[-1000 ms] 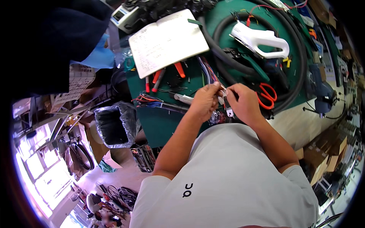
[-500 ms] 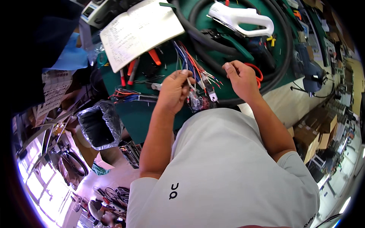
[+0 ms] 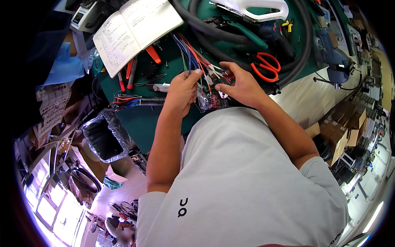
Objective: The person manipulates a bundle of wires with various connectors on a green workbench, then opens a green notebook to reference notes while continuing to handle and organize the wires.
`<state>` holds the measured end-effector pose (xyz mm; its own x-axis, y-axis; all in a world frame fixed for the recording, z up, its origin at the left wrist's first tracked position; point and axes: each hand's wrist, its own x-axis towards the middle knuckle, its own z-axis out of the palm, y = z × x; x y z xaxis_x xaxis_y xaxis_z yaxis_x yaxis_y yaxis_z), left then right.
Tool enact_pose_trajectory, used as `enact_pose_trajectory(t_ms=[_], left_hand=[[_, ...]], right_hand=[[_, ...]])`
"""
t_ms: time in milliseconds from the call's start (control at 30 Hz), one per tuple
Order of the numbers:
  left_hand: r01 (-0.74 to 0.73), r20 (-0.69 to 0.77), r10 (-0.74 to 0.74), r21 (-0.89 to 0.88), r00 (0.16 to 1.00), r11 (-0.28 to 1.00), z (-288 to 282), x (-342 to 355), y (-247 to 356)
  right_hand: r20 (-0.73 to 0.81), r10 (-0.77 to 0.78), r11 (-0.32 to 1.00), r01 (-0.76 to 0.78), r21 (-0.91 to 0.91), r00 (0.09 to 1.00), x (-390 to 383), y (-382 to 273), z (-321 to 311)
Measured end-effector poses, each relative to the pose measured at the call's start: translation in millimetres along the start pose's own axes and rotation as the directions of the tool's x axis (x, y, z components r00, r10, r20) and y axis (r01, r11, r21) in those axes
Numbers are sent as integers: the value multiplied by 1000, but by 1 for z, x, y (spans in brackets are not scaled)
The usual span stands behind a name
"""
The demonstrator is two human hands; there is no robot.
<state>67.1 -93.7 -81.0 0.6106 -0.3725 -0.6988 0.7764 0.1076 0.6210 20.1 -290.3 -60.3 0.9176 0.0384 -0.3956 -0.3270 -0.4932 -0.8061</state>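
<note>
My left hand is closed, thumb pressed on the fingers, at a bundle of colored wires over the green mat's near edge. My right hand faces it with thumb and forefinger apart, around the wires' free ends, some of which have white sleeves. It grips nothing that I can see. Below and between the hands lies a clear plastic bag with small reddish parts. A utility knife rests beside my left hand, and a black-sheathed cable with bared wires sits to its left.
An open notebook lies at the far left. Thick black cable loops round green-handled pliers, a white-handled tool and a power drill. Orange-handled scissors are right of my right hand. A lined bin stands left of the table.
My right hand has moved left toward the wire ends, its thumb and forefinger spreading. The left hand stays at the bundle. The whole view has shifted slightly, baring more of the scissors.
</note>
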Motion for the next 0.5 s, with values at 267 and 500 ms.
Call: enact_pose_trajectory(t_ms=[267,500], left_hand=[[42,17,-42,-11,999,999,14,12,-8],[98,-14,-101,-137,995,986,23,16,-10]], right_hand=[[20,-18,992,15,127,1000,2,9,4],[36,-4,972,-4,234,999,2,6,2]])
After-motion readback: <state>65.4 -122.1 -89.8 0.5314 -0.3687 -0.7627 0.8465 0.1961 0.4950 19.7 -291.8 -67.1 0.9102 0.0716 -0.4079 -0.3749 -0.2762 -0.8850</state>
